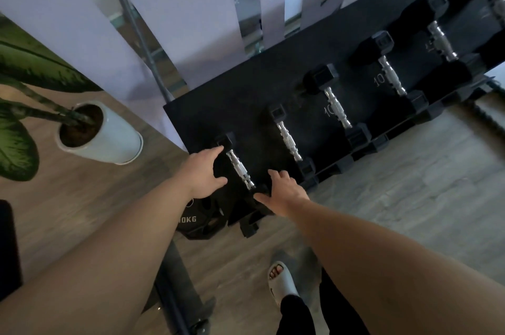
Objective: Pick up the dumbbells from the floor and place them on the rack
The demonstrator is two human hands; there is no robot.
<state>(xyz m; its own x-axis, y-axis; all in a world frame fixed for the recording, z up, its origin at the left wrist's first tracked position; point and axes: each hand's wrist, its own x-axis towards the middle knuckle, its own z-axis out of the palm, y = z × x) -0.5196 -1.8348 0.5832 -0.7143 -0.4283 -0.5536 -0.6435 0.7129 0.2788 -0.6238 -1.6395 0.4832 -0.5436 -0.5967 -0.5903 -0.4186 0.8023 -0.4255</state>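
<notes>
Dumbbell (240, 169) on rack (246, 94), between both hands' spread fingers (216, 153).

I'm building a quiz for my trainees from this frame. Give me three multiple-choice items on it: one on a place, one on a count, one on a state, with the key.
1. Where does the white plant pot stand?
A. On the floor left of the rack
B. On the rack
C. Right of the rack

2. How many dumbbells show a silver handle on the rack?
A. Two
B. Four
C. Six

3. How are the hands at the leftmost dumbbell?
A. Both clenched around its handle
B. Both open, one on each side
C. One holds it in the air

Key:
1 A, the pot sits on the wood floor beside the rack's left end.
2 C, six silver handles lie in a row along the rack.
3 B, the left hand and right hand are spread, fingers open, either side of the handle, which rests on the rack.
</notes>
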